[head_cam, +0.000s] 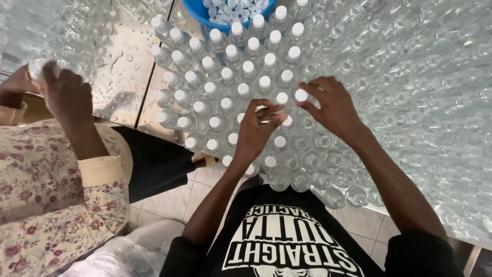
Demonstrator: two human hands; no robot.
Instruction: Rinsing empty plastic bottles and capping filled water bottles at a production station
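Many clear plastic bottles stand packed on a wet metal table (pixel 123 61). Those on the left have white caps (pixel 228 51); those to the right and near me are uncapped (pixel 410 102). My left hand (pixel 256 131) rests on the bottle tops in the middle, fingers curled over a white cap. My right hand (pixel 333 105) pinches a white cap (pixel 301 95) on a bottle mouth just right of the left hand.
A blue tub (pixel 205 13) of loose white caps sits at the table's far edge. At left, another person in a floral sleeve (pixel 51 205) handles a bottle with a hand (pixel 64 95). Tiled floor and a plastic bag (pixel 123 256) lie below.
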